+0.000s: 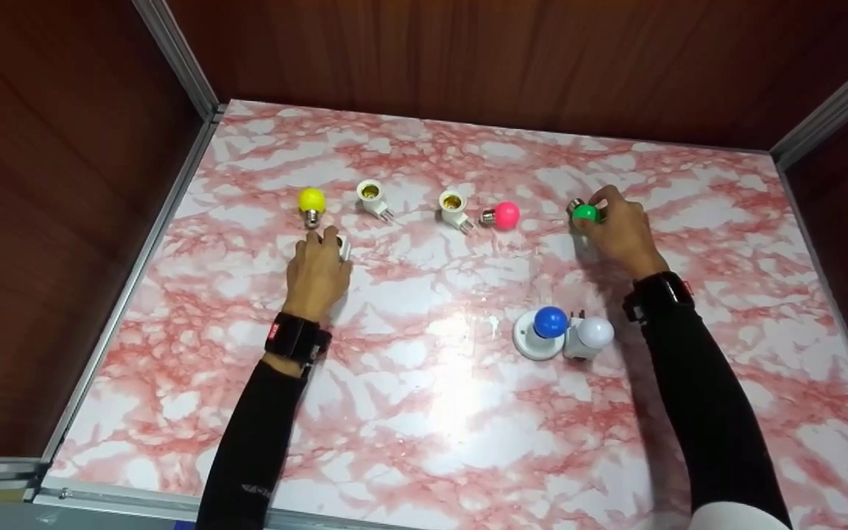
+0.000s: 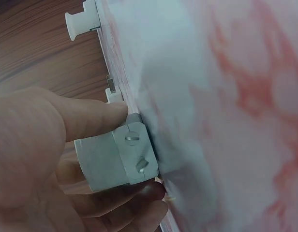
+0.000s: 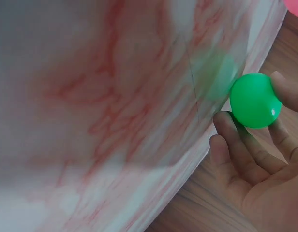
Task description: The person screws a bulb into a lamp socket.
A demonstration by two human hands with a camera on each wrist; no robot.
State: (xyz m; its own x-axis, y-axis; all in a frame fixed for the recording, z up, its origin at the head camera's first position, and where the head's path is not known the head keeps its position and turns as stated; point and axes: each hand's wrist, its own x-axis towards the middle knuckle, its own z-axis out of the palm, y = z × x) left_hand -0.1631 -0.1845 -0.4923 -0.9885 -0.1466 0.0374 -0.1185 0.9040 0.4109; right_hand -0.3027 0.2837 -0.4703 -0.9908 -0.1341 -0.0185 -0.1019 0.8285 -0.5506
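Observation:
On the left side of the table my left hand grips a white plug-in bulb socket, thumb on one side and fingers on the other. Two metal prongs show on its face in the left wrist view. Just beyond those fingers lies a yellow bulb. Over at the right, my right hand holds a green bulb between thumb and fingers, at the tabletop. Its metal screw base points away to the upper left in the head view. A pink bulb lies to the left of that hand.
Two white angled plug-in sockets lie between the hands. Nearer stand a blue bulb on a round white base and a white bulb in a socket, side by side. Wooden walls enclose the marbled table.

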